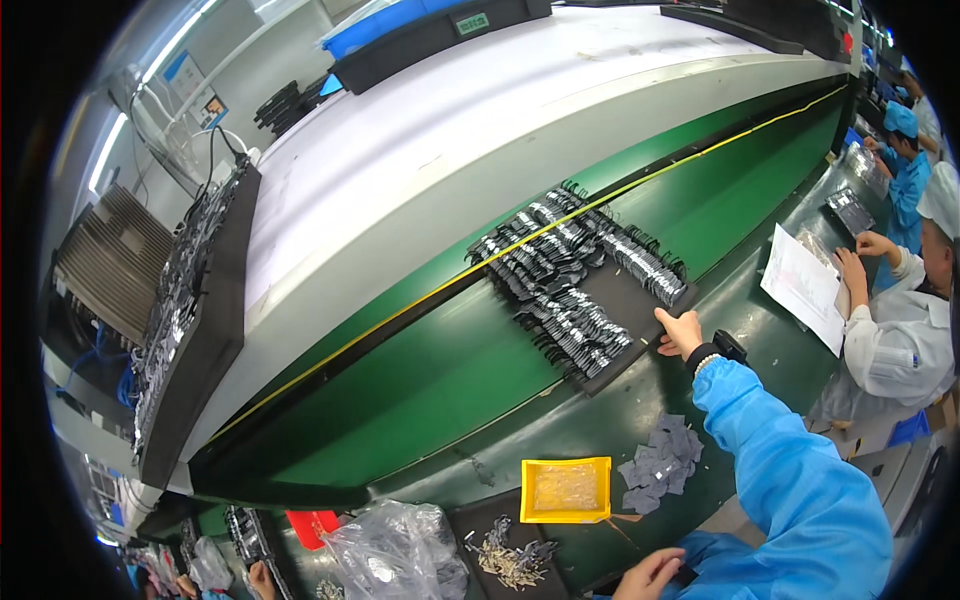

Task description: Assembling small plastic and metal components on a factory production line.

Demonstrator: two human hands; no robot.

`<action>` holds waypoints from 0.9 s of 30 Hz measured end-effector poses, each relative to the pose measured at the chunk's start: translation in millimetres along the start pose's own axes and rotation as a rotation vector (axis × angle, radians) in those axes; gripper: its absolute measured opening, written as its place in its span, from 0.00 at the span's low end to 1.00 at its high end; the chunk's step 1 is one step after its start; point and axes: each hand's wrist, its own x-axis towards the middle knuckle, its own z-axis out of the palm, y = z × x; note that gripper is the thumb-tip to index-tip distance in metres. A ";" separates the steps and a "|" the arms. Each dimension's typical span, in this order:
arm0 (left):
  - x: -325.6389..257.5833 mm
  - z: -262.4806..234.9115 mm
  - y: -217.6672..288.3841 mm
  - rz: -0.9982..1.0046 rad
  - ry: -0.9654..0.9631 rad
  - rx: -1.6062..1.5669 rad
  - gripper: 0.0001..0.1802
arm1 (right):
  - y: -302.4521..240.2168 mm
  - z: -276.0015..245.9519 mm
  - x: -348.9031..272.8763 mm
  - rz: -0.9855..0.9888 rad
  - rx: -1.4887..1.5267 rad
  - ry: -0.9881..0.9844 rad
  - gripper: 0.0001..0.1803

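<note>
Your right hand [682, 331] rests open, its grip holding nothing, on the edge of the flat black tray [640, 298] of small black-and-silver parts [570, 270] at frame centre. Your left hand [648, 577], low in frame, is loosely curled, empty. An uneven push could scatter the parts.

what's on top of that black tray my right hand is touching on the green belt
Rows of small black-and-silver parts cover the black tray; right hand touches its near edge. The tray surface beneath them is mostly hidden.
</note>
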 end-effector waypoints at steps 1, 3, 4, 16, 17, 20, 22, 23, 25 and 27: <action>6.4 -5.1 12.1 -0.069 0.032 -0.123 0.12 | 3.5 -2.6 10.2 0.006 -0.006 0.004 0.36; 33.0 -28.4 28.6 0.079 0.070 -0.129 0.15 | 8.3 -6.6 27.4 0.047 0.019 -0.054 0.23; 45.8 -46.9 40.7 0.139 0.120 -0.200 0.16 | 5.1 -5.9 22.8 0.040 0.019 -0.061 0.23; 245.2 -105.1 36.3 0.085 0.619 -1.173 0.13 | -0.1 -4.2 -17.6 0.203 0.213 -0.385 0.15; 253.7 -111.2 25.8 0.036 0.639 -1.153 0.15 | 7.4 -2.9 -16.2 0.222 0.215 -0.400 0.15; 264.4 -120.7 30.5 -0.019 0.719 -1.169 0.15 | 11.3 2.0 -16.1 0.242 0.194 -0.458 0.14; 261.9 -126.7 36.8 0.007 0.657 -1.163 0.13 | 8.7 3.8 -23.4 0.249 0.230 -0.467 0.14; 260.9 -125.8 41.2 -0.008 0.698 -1.215 0.12 | 5.9 5.0 -29.4 0.259 0.230 -0.455 0.12; 257.5 -130.2 52.4 -0.010 0.747 -1.218 0.11 | 7.9 10.5 -32.2 0.263 0.244 -0.473 0.13; 252.3 -137.7 58.0 -0.010 0.783 -1.206 0.11 | 8.6 15.4 -40.0 0.266 0.260 -0.491 0.15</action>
